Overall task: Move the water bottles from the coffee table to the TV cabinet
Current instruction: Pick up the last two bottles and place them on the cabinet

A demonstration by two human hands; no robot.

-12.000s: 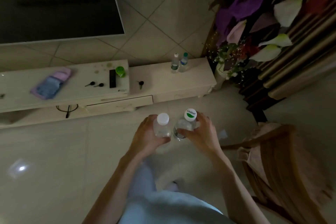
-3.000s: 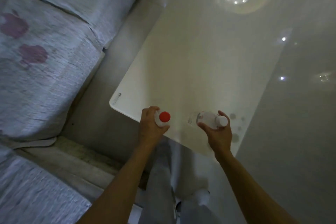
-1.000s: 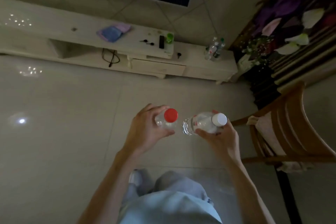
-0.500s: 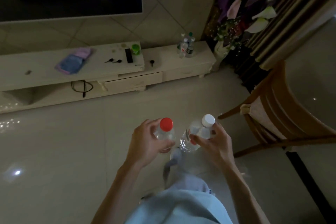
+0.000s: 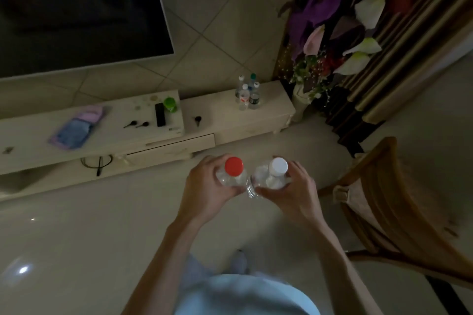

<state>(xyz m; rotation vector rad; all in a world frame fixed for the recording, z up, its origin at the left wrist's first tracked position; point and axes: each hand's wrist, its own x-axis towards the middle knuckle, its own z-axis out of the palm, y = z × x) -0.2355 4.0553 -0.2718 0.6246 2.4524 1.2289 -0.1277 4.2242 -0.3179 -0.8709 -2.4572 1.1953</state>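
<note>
Hands (image 5: 252,186), bottles nearer TV cabinet (image 5: 230,115)

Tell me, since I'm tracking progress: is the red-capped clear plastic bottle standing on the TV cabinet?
No, the red-capped clear plastic bottle is held in the left hand above the floor.

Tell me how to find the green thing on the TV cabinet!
Look at the long pale TV cabinet under the big dark TV. On its raised left part, near the right end, stands a small bright green cup beside a black remote. Nothing else there is bright green.
</note>
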